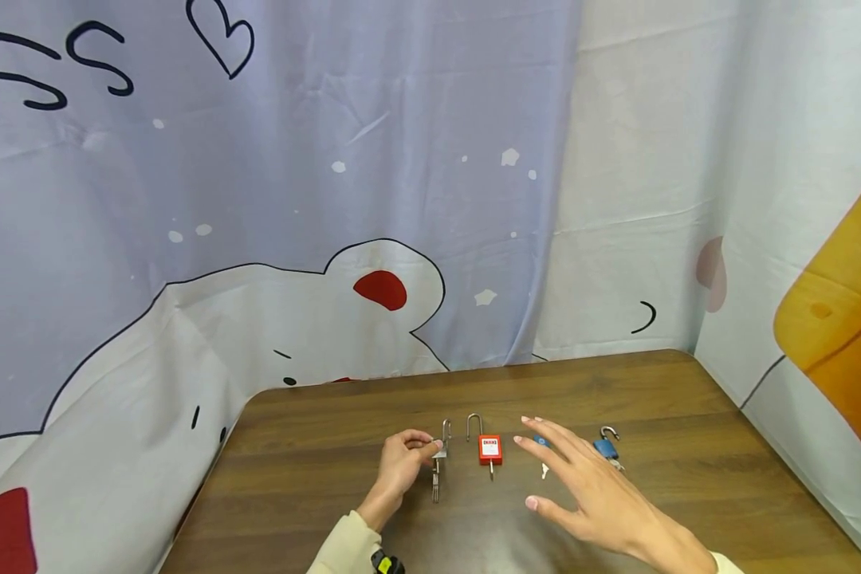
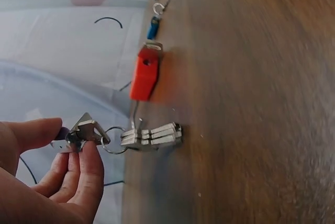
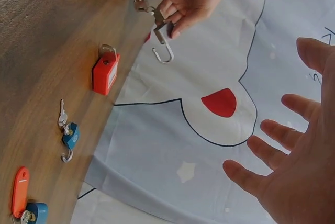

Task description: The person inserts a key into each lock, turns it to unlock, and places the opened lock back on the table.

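Observation:
My left hand (image 1: 402, 462) pinches a silver padlock (image 1: 441, 453) between thumb and fingers, lifted off the table. Its shackle (image 3: 166, 55) is unlatched, and a ring with several keys (image 2: 152, 136) dangles from the lock's bottom. With fingers spread, my right hand (image 1: 603, 498) hovers over the table and holds nothing. A red padlock (image 1: 490, 450) with its shackle up and a key in it lies between the hands. Partly hidden behind the right fingers is a small blue padlock (image 3: 70, 136), its shackle unlatched and a key (image 3: 63, 114) inserted.
Another blue padlock (image 1: 606, 448) with an open shackle lies farther right, a red tag (image 3: 20, 191) beside it with its key. All lie on a brown wood-grain table (image 1: 294, 494). A printed curtain (image 1: 473, 199) hangs along the table's far and right edges.

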`<state>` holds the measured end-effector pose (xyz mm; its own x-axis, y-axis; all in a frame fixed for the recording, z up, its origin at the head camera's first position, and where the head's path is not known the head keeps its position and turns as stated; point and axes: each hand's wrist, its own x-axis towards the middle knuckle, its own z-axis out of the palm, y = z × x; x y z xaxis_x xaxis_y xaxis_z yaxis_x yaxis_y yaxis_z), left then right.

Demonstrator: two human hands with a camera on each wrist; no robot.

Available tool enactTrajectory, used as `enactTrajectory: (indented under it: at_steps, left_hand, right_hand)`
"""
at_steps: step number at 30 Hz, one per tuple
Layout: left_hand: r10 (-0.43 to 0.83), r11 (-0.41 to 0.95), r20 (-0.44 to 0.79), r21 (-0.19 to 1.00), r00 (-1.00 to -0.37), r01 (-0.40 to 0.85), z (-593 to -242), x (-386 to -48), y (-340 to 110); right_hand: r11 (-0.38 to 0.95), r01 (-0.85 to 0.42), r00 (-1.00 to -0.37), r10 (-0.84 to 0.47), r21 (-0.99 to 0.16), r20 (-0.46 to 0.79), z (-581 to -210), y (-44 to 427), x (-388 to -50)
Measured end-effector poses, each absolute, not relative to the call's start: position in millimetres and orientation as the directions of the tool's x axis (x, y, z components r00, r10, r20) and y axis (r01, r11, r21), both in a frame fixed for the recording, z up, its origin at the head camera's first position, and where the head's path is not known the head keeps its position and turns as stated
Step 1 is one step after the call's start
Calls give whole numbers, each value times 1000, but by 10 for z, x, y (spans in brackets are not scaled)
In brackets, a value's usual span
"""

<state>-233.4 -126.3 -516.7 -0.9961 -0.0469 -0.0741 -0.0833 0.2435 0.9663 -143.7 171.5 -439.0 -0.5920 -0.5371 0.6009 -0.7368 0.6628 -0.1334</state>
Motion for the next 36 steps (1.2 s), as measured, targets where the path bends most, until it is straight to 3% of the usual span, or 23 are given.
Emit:
enactTrajectory:
  at_steps: [29,36]
  left_hand:
    - [-29,337,-121,933,-992,-124,-5455,-2673,-1366]
    - [-68,498,-62,863,-996,-88,-5413,-2722,-1368]
  right_hand:
    - [709,-676,-682,-498,-203,535,-4521,1743,-1404]
    - [688,-697,-656,-496,-203,569,-4523,1726,-1391]
